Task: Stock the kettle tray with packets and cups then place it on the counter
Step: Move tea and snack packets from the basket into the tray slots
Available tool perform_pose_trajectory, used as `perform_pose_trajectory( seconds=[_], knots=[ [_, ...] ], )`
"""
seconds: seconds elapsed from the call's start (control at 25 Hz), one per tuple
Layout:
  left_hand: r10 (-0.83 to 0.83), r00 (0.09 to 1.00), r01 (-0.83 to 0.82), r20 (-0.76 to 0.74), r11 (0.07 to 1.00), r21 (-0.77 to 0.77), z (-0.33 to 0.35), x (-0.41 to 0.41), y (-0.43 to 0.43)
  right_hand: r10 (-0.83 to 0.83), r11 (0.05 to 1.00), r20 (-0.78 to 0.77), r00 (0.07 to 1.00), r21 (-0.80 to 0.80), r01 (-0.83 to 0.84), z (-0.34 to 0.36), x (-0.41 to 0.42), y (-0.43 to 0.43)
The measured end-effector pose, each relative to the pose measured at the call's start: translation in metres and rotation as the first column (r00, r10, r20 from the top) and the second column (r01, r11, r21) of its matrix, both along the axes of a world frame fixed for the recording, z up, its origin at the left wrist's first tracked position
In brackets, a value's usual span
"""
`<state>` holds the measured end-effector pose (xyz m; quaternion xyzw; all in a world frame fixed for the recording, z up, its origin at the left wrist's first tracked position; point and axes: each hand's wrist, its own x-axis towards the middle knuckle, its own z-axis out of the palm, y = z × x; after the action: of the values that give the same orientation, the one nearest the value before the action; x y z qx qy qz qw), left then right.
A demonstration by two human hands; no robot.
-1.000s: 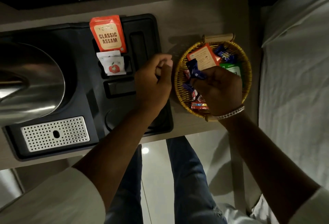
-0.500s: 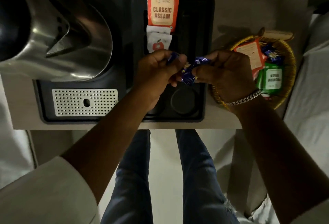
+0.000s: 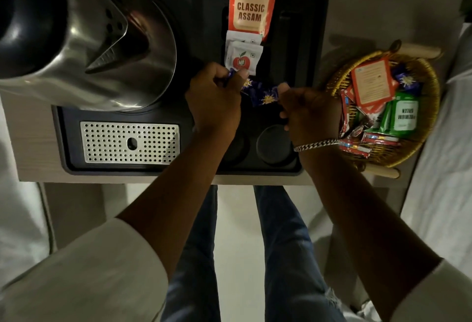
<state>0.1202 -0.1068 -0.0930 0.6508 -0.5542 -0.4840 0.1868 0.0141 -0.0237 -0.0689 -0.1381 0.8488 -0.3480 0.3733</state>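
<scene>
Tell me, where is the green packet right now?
In the head view, the green "Premium Green" packet lies in the round woven yellow basket at the right, beside the black kettle tray, just below an orange card packet.

Over the black kettle tray [image 3: 311,40], both hands pinch blue packets [image 3: 263,95] between them: the left hand [image 3: 213,102] at one end, the right hand [image 3: 310,112] at the other. Behind the hands, in the tray's slots, sit an orange Classic Assam sachet [image 3: 251,4] and white apple-marked sachets [image 3: 242,58]. A steel kettle [image 3: 89,40] stands on the tray's left part. Right of the tray, on the desk [image 3: 33,142], a wicker basket [image 3: 431,107] holds more packets.
</scene>
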Motion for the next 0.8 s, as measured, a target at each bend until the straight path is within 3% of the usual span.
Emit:
perform_pose_trajectory(
  seconds=[0.16, 0.24, 0.4, 0.56, 0.68, 0.8],
  knots=[
    [-0.073, 0.992, 0.075, 0.102, 0.997, -0.012, -0.004, 0.002, -0.006, 0.083, 0.994, -0.090, 0.992, 0.078, -0.076, -0.009, 0.003, -0.003],
    [-0.135, 0.986, 0.138, 0.102, 0.990, -0.028, -0.001, 0.008, -0.010, 0.116, 0.990, -0.076, 0.990, 0.088, -0.109, -0.011, 0.007, -0.002],
    [-0.348, 0.934, 0.349, 0.073, 0.937, 0.004, 0.000, 0.023, -0.018, 0.249, 0.968, -0.222, 0.943, 0.096, -0.233, -0.014, 0.012, 0.001],
    [-0.377, 0.915, 0.396, 0.147, 0.908, -0.137, 0.006, 0.019, -0.013, 0.193, 0.980, -0.329, 0.924, 0.024, -0.196, -0.011, 0.002, 0.012],
    [-0.382, 0.919, 0.395, 0.101, 0.884, -0.251, 0.013, -0.003, 0.005, 0.217, 0.966, -0.423, 0.880, -0.040, -0.257, 0.003, -0.015, 0.034],
    [-0.507, 0.862, 0.487, 0.005, 0.826, -0.283, 0.018, -0.037, 0.031, 0.286, 0.945, -0.489, 0.824, 0.003, -0.326, 0.015, -0.038, 0.060]
  ],
)
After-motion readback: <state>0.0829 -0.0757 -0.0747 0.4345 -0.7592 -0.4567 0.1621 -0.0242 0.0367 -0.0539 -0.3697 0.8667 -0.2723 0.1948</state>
